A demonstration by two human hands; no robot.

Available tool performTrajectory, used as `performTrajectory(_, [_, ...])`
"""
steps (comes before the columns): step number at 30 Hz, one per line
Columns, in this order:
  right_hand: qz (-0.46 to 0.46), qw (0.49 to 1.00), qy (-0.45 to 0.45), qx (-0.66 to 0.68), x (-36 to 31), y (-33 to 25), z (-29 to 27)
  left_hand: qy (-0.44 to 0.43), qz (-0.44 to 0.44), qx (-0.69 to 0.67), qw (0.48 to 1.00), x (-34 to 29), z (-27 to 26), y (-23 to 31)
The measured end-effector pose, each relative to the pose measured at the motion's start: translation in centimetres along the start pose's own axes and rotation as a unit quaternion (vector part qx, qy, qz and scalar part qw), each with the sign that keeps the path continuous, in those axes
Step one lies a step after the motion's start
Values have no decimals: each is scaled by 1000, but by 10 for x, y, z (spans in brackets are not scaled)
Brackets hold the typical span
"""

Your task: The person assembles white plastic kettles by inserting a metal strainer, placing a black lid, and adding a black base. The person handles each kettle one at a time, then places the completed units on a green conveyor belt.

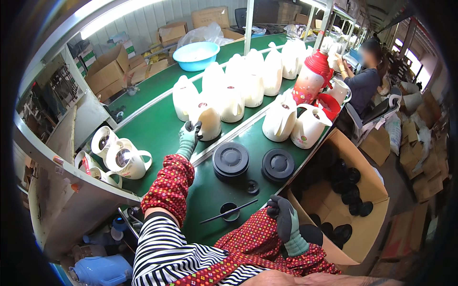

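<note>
My left hand (188,139), in a grey-green glove with dark fingertips, reaches forward to a white vacuum jug (208,120). Its fingers close at the jug's near left side; the exact grip is partly hidden. Close to my body, my right hand (285,220) is gloved the same way with its fingers curled; whatever they hold, if anything, is hidden. Between the hands lie two stacks of black round discs, a left stack (231,159) and a right stack (277,165). Nearer me are a small black ring (252,187) and a thin black rod (229,211) across a small dark cup (230,217).
Several white jugs (232,104) line the green bench (157,138). A red flask (310,78) stands far right. More jugs (126,159) sit left. An open carton (365,229) with black discs is at my right. A blue basin (195,56) and a seated co-worker (365,86) are farther off.
</note>
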State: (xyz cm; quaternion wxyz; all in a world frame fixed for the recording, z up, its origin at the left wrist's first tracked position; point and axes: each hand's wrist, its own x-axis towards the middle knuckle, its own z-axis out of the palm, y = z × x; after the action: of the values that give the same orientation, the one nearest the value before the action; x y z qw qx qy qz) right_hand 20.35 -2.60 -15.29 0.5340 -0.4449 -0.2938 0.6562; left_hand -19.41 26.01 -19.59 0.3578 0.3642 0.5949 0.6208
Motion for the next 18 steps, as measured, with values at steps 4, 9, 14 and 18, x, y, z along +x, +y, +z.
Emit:
performTrajectory(4, [4, 999, -9, -45, -1, -4, 4, -75, -65, 132, 986, 16, -10, -1])
performTrajectory(9, [0, 997, -23, -72, -7, -4, 5, -2, 134, 436, 890, -70, -61, 53])
performTrajectory(14, [-17, 995, -38, -88, -20, -6, 4, 126, 110, 602, 780, -120, -176, 72])
performTrajectory(18, [-14, 991, -69, -115, -30, -5, 14, 180, -44, 651, 736, -118, -229, 87])
